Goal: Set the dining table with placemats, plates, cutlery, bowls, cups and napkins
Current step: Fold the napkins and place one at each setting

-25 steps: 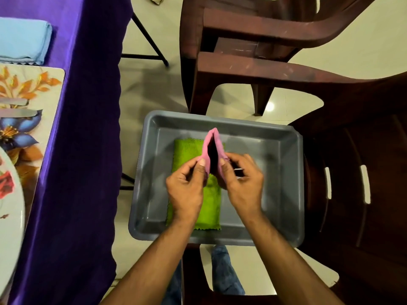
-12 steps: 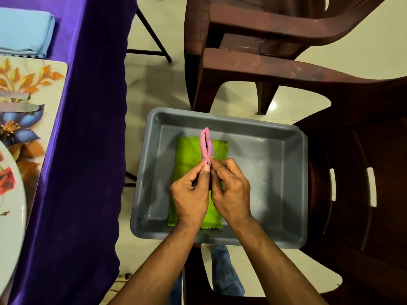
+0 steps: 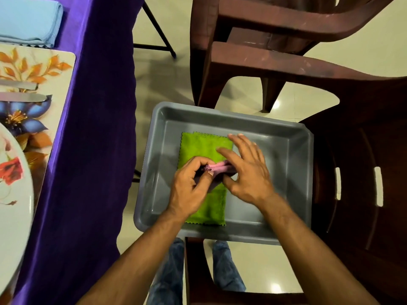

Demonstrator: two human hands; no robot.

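Right now your left hand pinches the near end of the pink napkin between thumb and curled fingers, so that hand has a firm hold. Your right hand lies over the napkin's other end with its fingers spread and nearly straight; I cannot tell whether its thumb grips the cloth underneath or only steadies it.

The pink napkin sits bunched between your two hands, just above the green napkin that lies flat in the grey tub. Its long axis runs roughly from 9 o'clock to 3 o'clock, tilting slightly up toward the right, while the green napkin runs from 12 to 6. So the two cloths cross each other.

The tabletop with its purple cover lies at your 9 o'clock, well apart from the tub, and your left hand is the nearer one to it. There the placemat carries a plate and two pieces of cutlery, and a folded blue napkin lies beyond it at 11 o'clock.

I judge that the pink napkin must travel left, led by your left hand, and should be flattened before you lay it down. A loose fold could spring open on the way.
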